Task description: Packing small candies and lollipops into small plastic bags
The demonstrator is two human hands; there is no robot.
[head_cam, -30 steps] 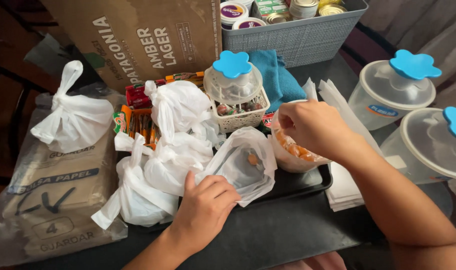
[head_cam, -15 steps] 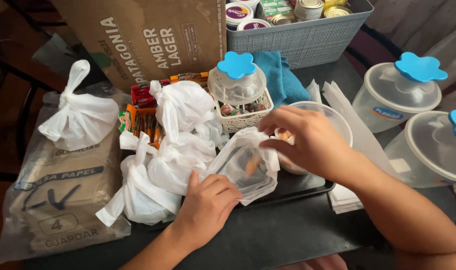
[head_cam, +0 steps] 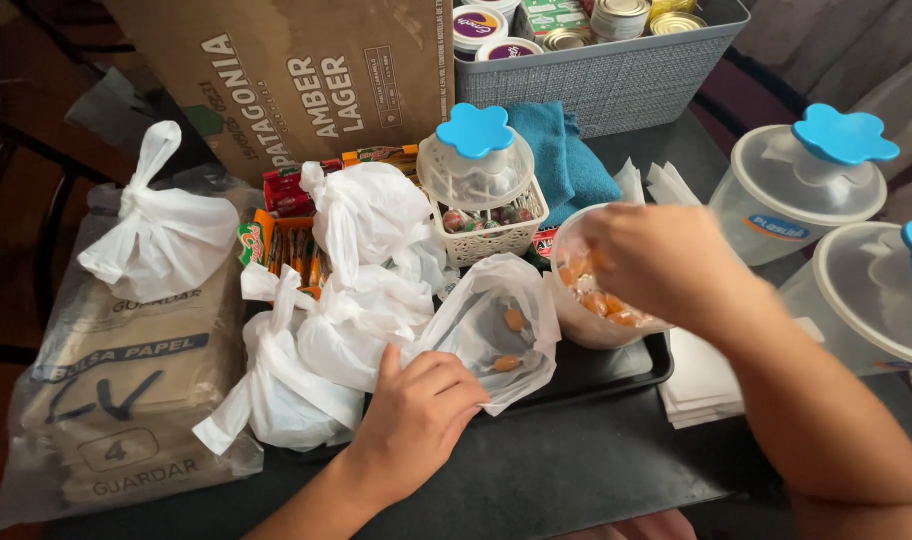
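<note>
Head view, close, steeply downward

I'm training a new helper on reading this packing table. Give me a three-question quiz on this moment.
1. True or false: the open white bag already holds orange candies.
2. Which hand is over the clear tub of orange candies?
A. left hand
B. right hand
C. neither
3. Fill in: the lid on the small basket has a ____ flower-shaped knob.

Key:
1. True; two show inside.
2. B; the left hand holds the bag's edge.
3. Blue.
</note>
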